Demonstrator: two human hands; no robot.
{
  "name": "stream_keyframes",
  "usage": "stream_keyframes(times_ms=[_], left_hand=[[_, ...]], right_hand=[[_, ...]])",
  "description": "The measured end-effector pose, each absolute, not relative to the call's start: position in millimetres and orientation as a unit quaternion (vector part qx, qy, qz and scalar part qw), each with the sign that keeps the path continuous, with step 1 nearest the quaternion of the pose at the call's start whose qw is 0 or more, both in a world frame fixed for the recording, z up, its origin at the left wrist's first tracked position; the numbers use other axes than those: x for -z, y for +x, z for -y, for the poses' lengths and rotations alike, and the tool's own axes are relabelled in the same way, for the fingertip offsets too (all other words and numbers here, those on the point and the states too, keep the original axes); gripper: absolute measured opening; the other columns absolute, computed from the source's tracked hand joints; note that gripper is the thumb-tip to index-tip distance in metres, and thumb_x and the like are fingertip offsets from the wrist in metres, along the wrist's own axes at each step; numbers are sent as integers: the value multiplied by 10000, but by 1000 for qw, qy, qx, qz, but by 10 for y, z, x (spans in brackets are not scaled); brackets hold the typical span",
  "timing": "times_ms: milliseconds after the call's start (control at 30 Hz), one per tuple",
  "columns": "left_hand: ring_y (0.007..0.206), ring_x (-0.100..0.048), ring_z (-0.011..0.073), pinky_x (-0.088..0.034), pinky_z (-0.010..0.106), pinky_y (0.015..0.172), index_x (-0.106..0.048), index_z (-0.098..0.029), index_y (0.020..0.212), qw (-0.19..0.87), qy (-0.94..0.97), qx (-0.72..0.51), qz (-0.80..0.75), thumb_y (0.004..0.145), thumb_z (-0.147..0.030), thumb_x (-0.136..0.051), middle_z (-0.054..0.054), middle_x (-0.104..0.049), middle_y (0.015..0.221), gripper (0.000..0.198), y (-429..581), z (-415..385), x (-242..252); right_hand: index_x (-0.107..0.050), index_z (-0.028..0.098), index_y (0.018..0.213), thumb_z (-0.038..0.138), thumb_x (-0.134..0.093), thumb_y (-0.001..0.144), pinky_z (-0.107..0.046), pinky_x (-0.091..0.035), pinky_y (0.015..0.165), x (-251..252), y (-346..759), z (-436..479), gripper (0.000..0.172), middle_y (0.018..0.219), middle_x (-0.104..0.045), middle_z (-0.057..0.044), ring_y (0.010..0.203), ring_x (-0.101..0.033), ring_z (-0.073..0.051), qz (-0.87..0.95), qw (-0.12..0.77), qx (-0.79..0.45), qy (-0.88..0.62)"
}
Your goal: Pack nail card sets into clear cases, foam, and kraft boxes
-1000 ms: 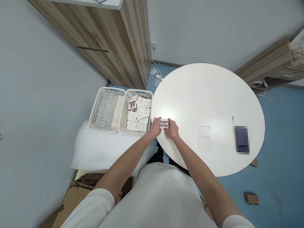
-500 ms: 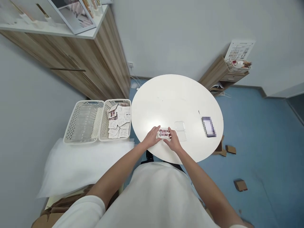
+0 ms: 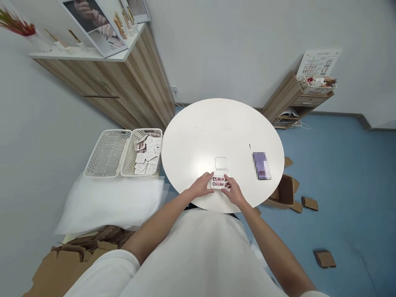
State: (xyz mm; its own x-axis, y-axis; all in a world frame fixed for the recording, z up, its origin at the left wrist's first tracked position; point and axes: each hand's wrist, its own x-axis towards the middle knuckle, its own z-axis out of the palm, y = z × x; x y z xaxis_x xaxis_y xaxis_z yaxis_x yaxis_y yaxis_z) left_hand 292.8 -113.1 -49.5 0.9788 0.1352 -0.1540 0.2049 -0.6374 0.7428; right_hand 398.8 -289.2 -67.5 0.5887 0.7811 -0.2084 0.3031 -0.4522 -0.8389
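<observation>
A small white card of press-on nails (image 3: pixel 218 182), with two rows of dark red and pink nails, is held level between my hands near the table's front edge. My left hand (image 3: pixel 202 185) grips its left end with thumb and fingers. At its right end, my right hand (image 3: pixel 232 190) grips it the same way. Just beyond lies an open clear plastic case (image 3: pixel 221 163), its lid half flat on the table. The card overlaps the near half, hiding most of it; whether the two touch I cannot tell.
A phone (image 3: pixel 261 166) lies at the right of the white round table (image 3: pixel 185 128). On the left stand a white basket of clear cases (image 3: pixel 108 150) and a white basket of printed cards (image 3: pixel 145 159). A cardboard box (image 3: pixel 286 192) and loose cardboard pieces are on the floor at right.
Both hands have carried the card from left of the clear case to over its near half. My view has shifted a little.
</observation>
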Motion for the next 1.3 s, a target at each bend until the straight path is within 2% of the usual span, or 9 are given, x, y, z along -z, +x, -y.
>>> stream_keyframes(times_ms=[167, 500, 767, 1000, 1300], left_hand=[[868, -524, 202, -446, 327, 728, -279, -240, 1300, 414, 898, 53, -139, 670, -273, -657, 53, -497, 999, 735, 2983, 1331, 511], [847, -545, 189, -453, 336, 734, -309, -233, 1261, 405, 887, 65, -209, 693, -235, -632, 53, -517, 1053, 653, 3131, 1495, 637], [966, -518, 200, -439, 323, 782, -335, -239, 1266, 369, 890, 96, -252, 677, -231, -646, 63, -477, 1088, 666, 3349, 1428, 762], [925, -527, 190, -446, 287, 730, -330, -218, 1262, 327, 894, 143, -271, 693, -217, -616, 59, -471, 1055, 637, 3437, 1430, 847], [826, -530, 171, -457, 308, 701, -231, -240, 1328, 375, 876, 131, -276, 723, -193, -570, 70, -434, 1086, 695, 3381, 1506, 924]], right_hand=[[-299, 308, 1313, 247, -552, 729, -400, -469, 793, 797, 4170, 3017, 639, 981, -488, -24, 793, -524, -153, 363, 392, -315, -785], [-251, 285, 1335, 224, -516, 742, -384, -456, 815, 880, 4468, 3054, 652, 983, -482, -27, 860, -525, -172, 408, 332, -362, -770], [-304, 248, 1308, 216, -545, 712, -396, -390, 903, 938, 4629, 2905, 643, 1149, -437, -69, 1104, -416, -234, 404, 296, -335, -798], [-291, 250, 1314, 149, -518, 708, -341, -439, 800, 985, 4603, 2800, 655, 1127, -452, -77, 1047, -467, -228, 387, 261, -342, -816], [-269, 242, 1321, 120, -499, 712, -319, -444, 770, 988, 4584, 2820, 662, 1164, -437, -84, 1027, -482, -220, 393, 243, -335, -821]])
